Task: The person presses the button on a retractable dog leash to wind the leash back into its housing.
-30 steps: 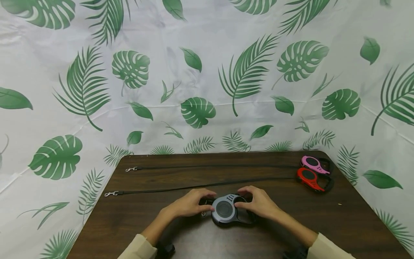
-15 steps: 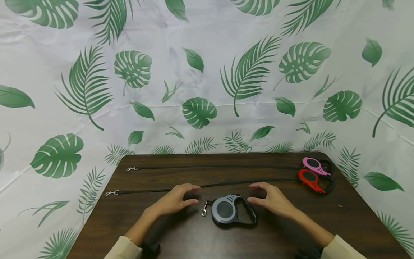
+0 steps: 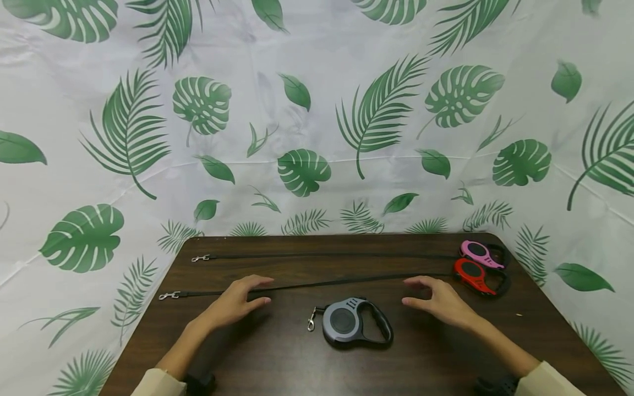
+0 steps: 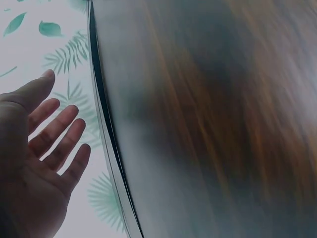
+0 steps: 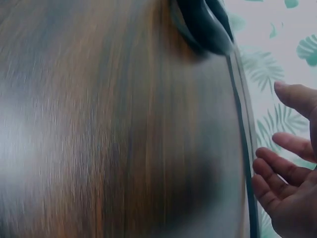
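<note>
The gray dog leash [image 3: 342,322] lies between the hands, stretched side to side. Its metal clip [image 3: 311,319] is on the left hand's [image 3: 234,302] side. Its handle [image 3: 383,320] is nearer the right hand [image 3: 442,300]. Both hands hold nothing, thumbs and fingers apart.

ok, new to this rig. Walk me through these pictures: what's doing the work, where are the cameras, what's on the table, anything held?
No robot here, just a person's bare left hand and right hand. The wide view comes from a camera worn on the head, looking forward and down. The two blurrier ones come from cameras on each wrist, mostly showing the brown table.

On it lie what look like three retractable leashes. The gray leash sits between the hands, touched by neither. The red leash and pink leash lie at the far right, black cords drawn out leftward. Both hands are empty.
</note>
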A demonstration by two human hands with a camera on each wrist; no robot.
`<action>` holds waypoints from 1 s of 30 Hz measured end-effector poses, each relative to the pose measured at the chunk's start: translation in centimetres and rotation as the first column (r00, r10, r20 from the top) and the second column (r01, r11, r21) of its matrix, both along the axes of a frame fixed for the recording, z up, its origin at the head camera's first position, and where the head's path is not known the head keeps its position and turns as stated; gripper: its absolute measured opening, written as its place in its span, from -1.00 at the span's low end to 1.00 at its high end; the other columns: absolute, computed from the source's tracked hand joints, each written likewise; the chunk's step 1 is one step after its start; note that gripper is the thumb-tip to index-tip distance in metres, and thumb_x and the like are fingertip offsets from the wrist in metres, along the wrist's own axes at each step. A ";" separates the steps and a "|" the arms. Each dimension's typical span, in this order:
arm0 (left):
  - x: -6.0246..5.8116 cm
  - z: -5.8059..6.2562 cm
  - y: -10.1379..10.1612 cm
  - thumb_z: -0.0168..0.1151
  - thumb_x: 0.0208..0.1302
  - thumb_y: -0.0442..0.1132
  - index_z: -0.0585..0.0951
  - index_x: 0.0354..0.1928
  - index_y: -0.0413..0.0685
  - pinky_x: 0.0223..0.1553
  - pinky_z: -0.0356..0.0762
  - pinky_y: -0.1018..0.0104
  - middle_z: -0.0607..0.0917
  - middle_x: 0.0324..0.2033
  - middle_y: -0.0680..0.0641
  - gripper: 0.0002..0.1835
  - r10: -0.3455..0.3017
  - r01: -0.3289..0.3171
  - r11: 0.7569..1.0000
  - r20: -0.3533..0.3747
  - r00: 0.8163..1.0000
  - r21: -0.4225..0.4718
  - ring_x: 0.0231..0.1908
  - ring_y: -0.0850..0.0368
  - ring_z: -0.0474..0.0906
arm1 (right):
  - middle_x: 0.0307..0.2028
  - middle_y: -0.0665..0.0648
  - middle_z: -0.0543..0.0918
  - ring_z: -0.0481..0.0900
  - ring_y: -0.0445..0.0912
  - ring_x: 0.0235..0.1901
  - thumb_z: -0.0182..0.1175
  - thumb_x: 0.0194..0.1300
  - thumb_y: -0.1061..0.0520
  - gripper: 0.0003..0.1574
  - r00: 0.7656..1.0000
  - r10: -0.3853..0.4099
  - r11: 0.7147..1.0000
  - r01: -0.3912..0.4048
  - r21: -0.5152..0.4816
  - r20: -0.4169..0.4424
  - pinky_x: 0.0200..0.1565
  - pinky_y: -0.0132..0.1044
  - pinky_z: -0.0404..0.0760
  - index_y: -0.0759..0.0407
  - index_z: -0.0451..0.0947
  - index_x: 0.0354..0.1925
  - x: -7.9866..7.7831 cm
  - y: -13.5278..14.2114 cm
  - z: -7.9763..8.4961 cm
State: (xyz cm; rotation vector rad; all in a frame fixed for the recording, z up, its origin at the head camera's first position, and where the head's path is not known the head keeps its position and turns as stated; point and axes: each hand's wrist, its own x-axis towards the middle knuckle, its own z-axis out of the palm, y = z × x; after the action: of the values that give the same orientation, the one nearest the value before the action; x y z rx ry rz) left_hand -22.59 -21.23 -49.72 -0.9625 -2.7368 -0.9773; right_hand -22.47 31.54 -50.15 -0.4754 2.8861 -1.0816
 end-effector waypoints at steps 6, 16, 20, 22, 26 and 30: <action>0.0 -0.3 -2.0 0.45 0.39 -0.26 0.61 0.30 -0.29 0.19 0.61 -0.17 0.72 0.20 -0.18 -0.50 0.028 -0.028 1.000 -0.059 0.998 0.012 0.23 -0.19 0.64 | 0.17 0.18 0.71 0.64 0.19 0.18 0.44 0.33 -0.32 -0.20 0.999 -0.034 0.999 0.034 0.028 -0.016 0.13 0.22 0.63 0.13 0.61 0.31 0.2 2.2 0.4; -0.4 -0.2 -5.4 0.52 0.29 -0.33 0.65 0.23 -0.27 0.09 0.66 -0.17 0.75 0.13 -0.15 -0.52 0.068 -0.071 0.997 -0.152 0.986 -0.017 0.15 -0.19 0.68 | 0.21 0.27 0.67 0.63 0.29 0.19 0.42 0.36 -0.30 -0.20 0.997 -0.076 0.995 0.077 0.061 -0.021 0.09 0.24 0.65 0.16 0.59 0.33 -0.2 5.8 1.3; -0.4 0.1 -6.9 0.53 0.27 -0.35 0.66 0.22 -0.26 0.08 0.65 -0.19 0.75 0.12 -0.15 -0.52 0.088 -0.095 0.995 -0.181 0.980 -0.031 0.13 -0.19 0.69 | 0.19 0.27 0.69 0.64 0.27 0.16 0.41 0.38 -0.30 -0.20 0.994 -0.100 0.991 0.103 0.087 -0.037 0.09 0.25 0.64 0.17 0.58 0.34 -0.4 7.6 1.5; -0.3 0.2 -7.7 0.54 0.26 -0.35 0.67 0.22 -0.26 0.07 0.65 -0.20 0.76 0.10 -0.16 -0.51 0.110 -0.118 0.993 -0.206 0.972 -0.030 0.12 -0.19 0.69 | 0.17 0.27 0.70 0.65 0.26 0.14 0.41 0.38 -0.31 -0.19 0.992 -0.115 0.988 0.119 0.096 -0.045 0.09 0.26 0.63 0.18 0.58 0.34 -0.5 8.4 1.5; 0.0 0.4 -9.4 0.56 0.22 -0.37 0.67 0.20 -0.26 0.06 0.65 -0.08 0.77 0.08 -0.16 -0.50 0.149 -0.161 0.987 -0.254 0.956 -0.024 0.09 -0.20 0.71 | 0.16 0.35 0.70 0.65 0.31 0.16 0.43 0.36 -0.30 -0.17 0.988 -0.138 0.982 0.146 0.120 -0.073 0.13 0.31 0.61 0.22 0.58 0.33 -0.6 9.8 1.7; 0.2 0.1 -11.1 0.59 0.17 -0.38 0.68 0.20 -0.26 0.12 0.56 0.46 0.78 0.07 -0.16 -0.48 0.175 -0.190 0.982 -0.286 0.942 -0.025 0.08 -0.21 0.72 | 0.16 0.40 0.70 0.67 0.33 0.12 0.46 0.34 -0.26 -0.17 0.984 -0.144 0.974 0.159 0.159 -0.102 0.08 0.26 0.67 0.27 0.59 0.30 -0.8 10.9 1.8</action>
State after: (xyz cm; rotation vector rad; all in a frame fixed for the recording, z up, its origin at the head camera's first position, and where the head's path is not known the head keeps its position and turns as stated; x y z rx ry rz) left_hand -22.37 -32.35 -49.63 -0.7689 -2.5649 -0.6821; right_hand -23.24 42.41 -48.38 -0.3076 3.1018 -0.8430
